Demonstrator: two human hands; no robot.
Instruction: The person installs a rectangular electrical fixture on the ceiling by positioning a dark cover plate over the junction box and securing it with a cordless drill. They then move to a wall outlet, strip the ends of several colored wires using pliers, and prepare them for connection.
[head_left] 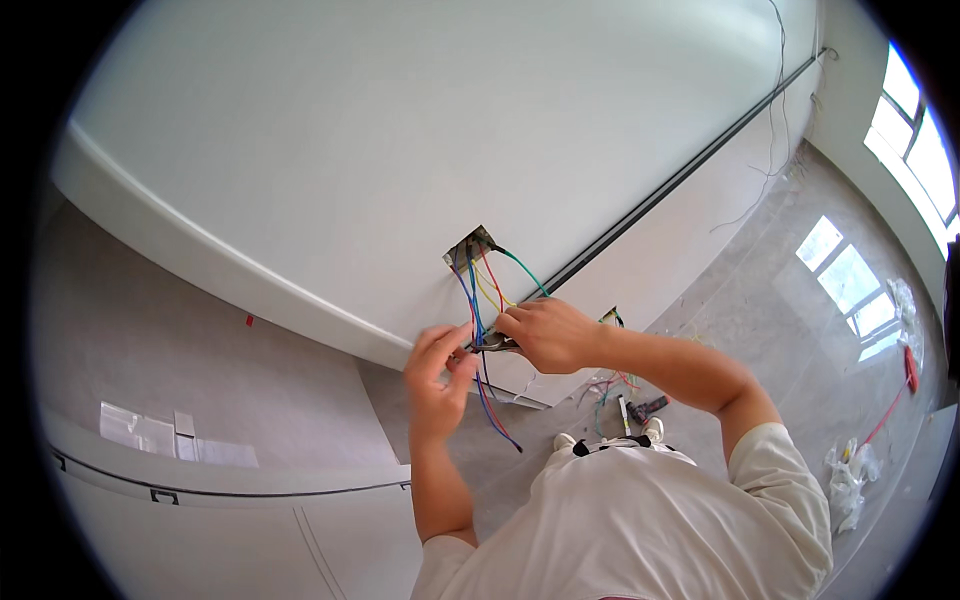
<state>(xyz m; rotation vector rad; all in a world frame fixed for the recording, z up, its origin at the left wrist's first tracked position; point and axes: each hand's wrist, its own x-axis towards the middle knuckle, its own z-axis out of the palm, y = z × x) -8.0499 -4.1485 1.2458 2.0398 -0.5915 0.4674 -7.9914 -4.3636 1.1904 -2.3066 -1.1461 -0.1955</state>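
Note:
Several coloured wires, blue, red, yellow and green, come out of a square opening in the white wall panel. My left hand is closed, thumb and fingertips pinching at the blue and red wires. Below its fingers the loose ends of some wires dangle. My right hand is closed around what look like dark metal pliers, whose jaws are at the wires beside my left fingertips. My fingers hide part of the tool and the exact point of contact. The green wire curves off behind my right hand.
A second opening with wires lies beyond my right forearm. A dark strip runs along the panel. On the floor by my feet are a dark red tool and wire scraps. Clear plastic bags and a red-handled item lie at right.

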